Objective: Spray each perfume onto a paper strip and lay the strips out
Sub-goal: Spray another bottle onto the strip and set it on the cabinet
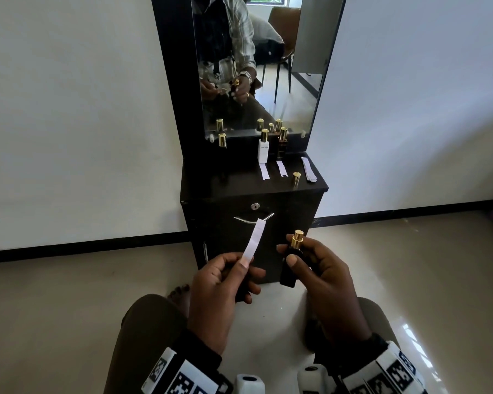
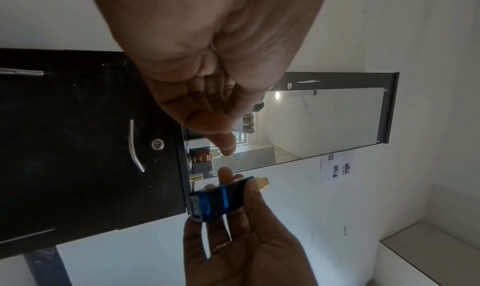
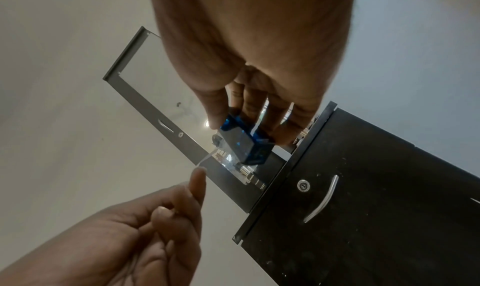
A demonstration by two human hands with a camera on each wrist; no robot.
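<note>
My left hand (image 1: 234, 275) pinches the lower end of a white paper strip (image 1: 255, 240), which stands up in front of the cabinet door. Just to its right, my right hand (image 1: 305, 263) grips a dark blue perfume bottle (image 1: 290, 268) with its gold nozzle (image 1: 297, 237) uncapped. In the right wrist view the blue bottle (image 3: 244, 144) sits between thumb and fingers. On the cabinet top (image 1: 211, 183) lie two strips (image 1: 264, 171) (image 1: 281, 168), in front of a white bottle (image 1: 263, 149) and a brown bottle (image 1: 281, 143).
A loose gold cap (image 1: 296, 179) and a stack of strips (image 1: 308, 169) lie at the cabinet's right front. Another gold-capped bottle (image 1: 222, 140) stands at the back left by the mirror (image 1: 256, 61). The black cabinet door (image 1: 239, 245) faces my knees on the floor.
</note>
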